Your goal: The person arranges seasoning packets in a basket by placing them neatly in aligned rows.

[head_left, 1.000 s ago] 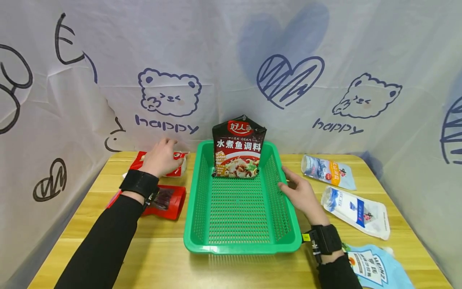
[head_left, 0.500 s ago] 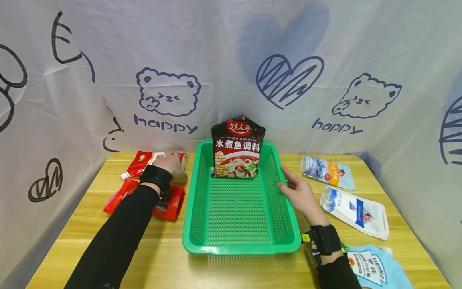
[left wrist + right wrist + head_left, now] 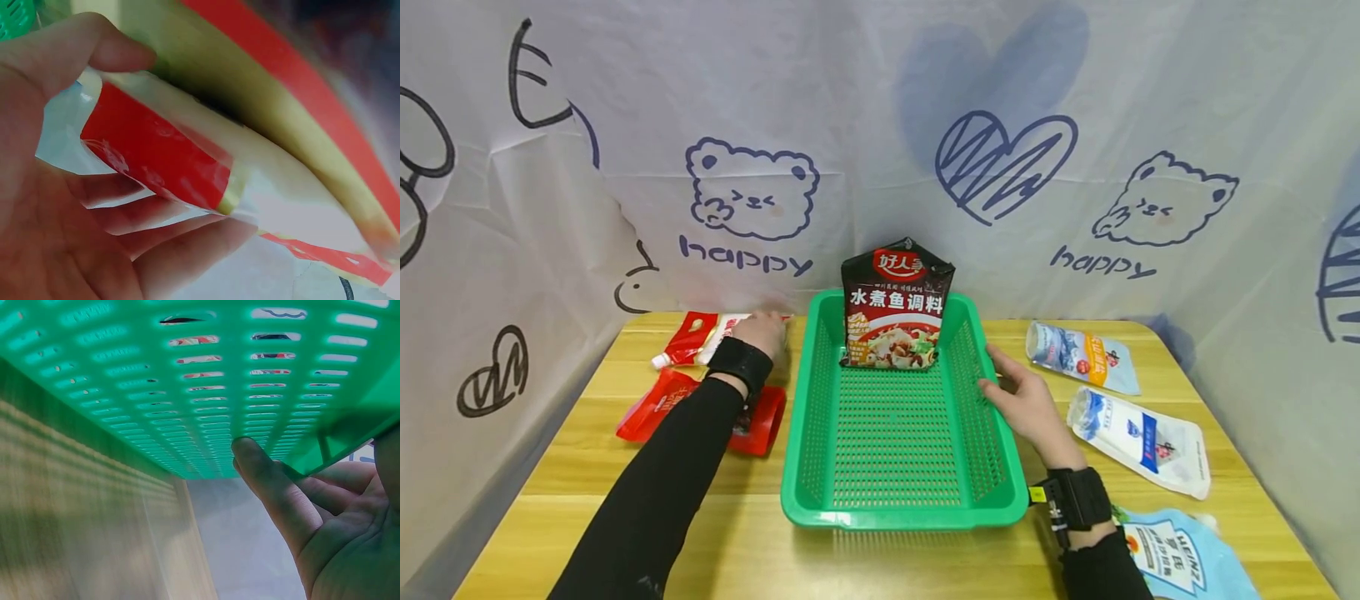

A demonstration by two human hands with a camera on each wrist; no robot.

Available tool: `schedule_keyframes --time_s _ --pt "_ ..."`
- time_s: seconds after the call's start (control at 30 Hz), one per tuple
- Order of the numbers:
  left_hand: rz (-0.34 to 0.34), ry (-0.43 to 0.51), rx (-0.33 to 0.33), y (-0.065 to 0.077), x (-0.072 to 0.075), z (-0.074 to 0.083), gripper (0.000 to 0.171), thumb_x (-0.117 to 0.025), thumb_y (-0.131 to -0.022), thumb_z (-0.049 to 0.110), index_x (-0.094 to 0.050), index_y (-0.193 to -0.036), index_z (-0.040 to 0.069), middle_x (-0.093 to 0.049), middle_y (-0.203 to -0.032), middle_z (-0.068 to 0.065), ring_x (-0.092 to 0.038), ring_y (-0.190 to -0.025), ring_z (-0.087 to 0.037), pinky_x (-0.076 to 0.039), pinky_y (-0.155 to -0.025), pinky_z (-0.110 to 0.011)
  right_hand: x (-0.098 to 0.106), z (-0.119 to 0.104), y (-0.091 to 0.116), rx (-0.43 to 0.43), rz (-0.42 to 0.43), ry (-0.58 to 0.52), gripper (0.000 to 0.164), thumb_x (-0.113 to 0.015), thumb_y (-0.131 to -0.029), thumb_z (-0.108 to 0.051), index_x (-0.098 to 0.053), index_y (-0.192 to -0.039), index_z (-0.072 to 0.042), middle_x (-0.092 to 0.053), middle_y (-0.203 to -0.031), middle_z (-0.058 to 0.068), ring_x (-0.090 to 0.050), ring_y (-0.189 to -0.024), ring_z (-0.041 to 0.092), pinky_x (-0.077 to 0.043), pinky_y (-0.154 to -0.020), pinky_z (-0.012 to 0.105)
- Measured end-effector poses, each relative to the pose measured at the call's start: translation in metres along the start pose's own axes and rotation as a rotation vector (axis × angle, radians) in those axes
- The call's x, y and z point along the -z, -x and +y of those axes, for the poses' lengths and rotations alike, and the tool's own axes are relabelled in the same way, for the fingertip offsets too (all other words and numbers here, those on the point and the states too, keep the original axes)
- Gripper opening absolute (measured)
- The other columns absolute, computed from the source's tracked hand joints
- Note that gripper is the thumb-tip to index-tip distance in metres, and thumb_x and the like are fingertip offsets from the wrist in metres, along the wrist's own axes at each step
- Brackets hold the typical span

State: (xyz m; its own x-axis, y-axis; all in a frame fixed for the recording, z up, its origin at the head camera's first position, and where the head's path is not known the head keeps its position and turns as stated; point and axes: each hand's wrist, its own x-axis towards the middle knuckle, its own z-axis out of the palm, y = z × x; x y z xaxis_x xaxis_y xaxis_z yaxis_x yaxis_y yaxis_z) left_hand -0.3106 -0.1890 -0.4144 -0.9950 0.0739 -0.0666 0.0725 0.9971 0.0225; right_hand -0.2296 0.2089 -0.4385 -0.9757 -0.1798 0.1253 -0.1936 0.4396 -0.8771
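Observation:
At the far left of the table in the head view, my left hand holds the right end of a red and white spouted pouch. In the left wrist view the thumb lies along one side of the pouch, and the fingers curve behind it. Nearer me lies a red bag with dark contents, partly covered by my forearm. My right hand grips the right rim of a green perforated basket. In the right wrist view one digit presses on the basket's wall. A black-and-red seasoning packet stands upright inside, at the back.
Right of the basket lie a blue and orange pouch, a white and blue pouch and a light blue Heinz pouch. A white patterned cloth hangs behind the wooden table.
My left hand has come down from above the red and white pouch and shifted right to its right end, where it takes hold. The right hand and basket stay put.

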Motion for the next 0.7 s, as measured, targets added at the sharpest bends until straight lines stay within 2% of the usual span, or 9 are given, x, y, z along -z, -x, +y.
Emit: schedule_keyframes --time_s 0.13,0.3,0.47,0.57,0.63,0.7 --pt "0.049 0.004 -0.027 0.002 -0.001 0.000 0.021 -0.057 -0.094 0.007 -0.055 -0.103 -0.012 -0.062 -0.102 -0.034 -0.069 -0.090 -0.048 -0.060 -0.077 -0.057 0.001 -0.001 0.001 -0.006 -0.006 0.003 0.062 -0.061 -0.105 -0.013 -0.035 -0.160 -0.001 -0.050 -0.150 0.031 -0.062 -0.125 0.044 -0.060 -0.092 0.036" --pt "0.138 0.020 -0.076 0.004 -0.002 -0.001 0.007 -0.058 -0.092 0.000 -0.058 -0.088 -0.005 -0.068 -0.089 -0.029 -0.071 -0.084 -0.045 -0.061 -0.072 -0.058 0.002 -0.001 0.002 -0.006 -0.004 0.011 0.062 -0.062 -0.104 -0.015 -0.036 -0.160 -0.002 -0.051 -0.149 0.031 -0.063 -0.124 0.043 -0.060 -0.091 0.037" --pt "0.178 0.065 -0.107 0.002 -0.004 -0.010 0.011 -0.060 -0.086 -0.004 -0.059 -0.076 0.002 -0.070 -0.083 -0.023 -0.071 -0.079 -0.044 -0.060 -0.068 -0.058 0.001 -0.001 0.000 -0.002 -0.003 0.005 0.063 -0.063 -0.104 -0.013 -0.036 -0.159 0.000 -0.051 -0.149 0.031 -0.063 -0.124 0.044 -0.060 -0.093 0.038" --pt "0.185 0.089 -0.096 -0.001 -0.005 -0.017 0.011 -0.060 -0.087 -0.001 -0.063 -0.076 0.001 -0.072 -0.085 -0.024 -0.070 -0.077 -0.045 -0.059 -0.066 -0.061 0.000 -0.001 0.000 -0.005 -0.004 0.005 0.063 -0.062 -0.104 -0.013 -0.036 -0.159 0.000 -0.051 -0.149 0.031 -0.063 -0.124 0.044 -0.060 -0.092 0.038" --pt "0.174 0.100 -0.072 -0.003 -0.004 -0.021 0.004 -0.062 -0.087 0.000 -0.064 -0.084 -0.001 -0.072 -0.091 -0.026 -0.070 -0.080 -0.046 -0.058 -0.067 -0.062 0.001 -0.001 0.000 -0.008 -0.005 0.010 0.063 -0.062 -0.104 -0.014 -0.036 -0.159 0.000 -0.051 -0.149 0.031 -0.063 -0.124 0.044 -0.060 -0.092 0.039" --pt "0.167 0.113 -0.054 -0.003 -0.001 -0.024 0.009 -0.064 -0.085 0.000 -0.064 -0.093 -0.004 -0.072 -0.097 -0.028 -0.070 -0.085 -0.047 -0.058 -0.070 -0.062 0.001 -0.001 0.001 -0.010 -0.002 0.018 0.062 -0.062 -0.104 -0.014 -0.036 -0.159 0.000 -0.051 -0.149 0.031 -0.063 -0.123 0.044 -0.060 -0.091 0.039"
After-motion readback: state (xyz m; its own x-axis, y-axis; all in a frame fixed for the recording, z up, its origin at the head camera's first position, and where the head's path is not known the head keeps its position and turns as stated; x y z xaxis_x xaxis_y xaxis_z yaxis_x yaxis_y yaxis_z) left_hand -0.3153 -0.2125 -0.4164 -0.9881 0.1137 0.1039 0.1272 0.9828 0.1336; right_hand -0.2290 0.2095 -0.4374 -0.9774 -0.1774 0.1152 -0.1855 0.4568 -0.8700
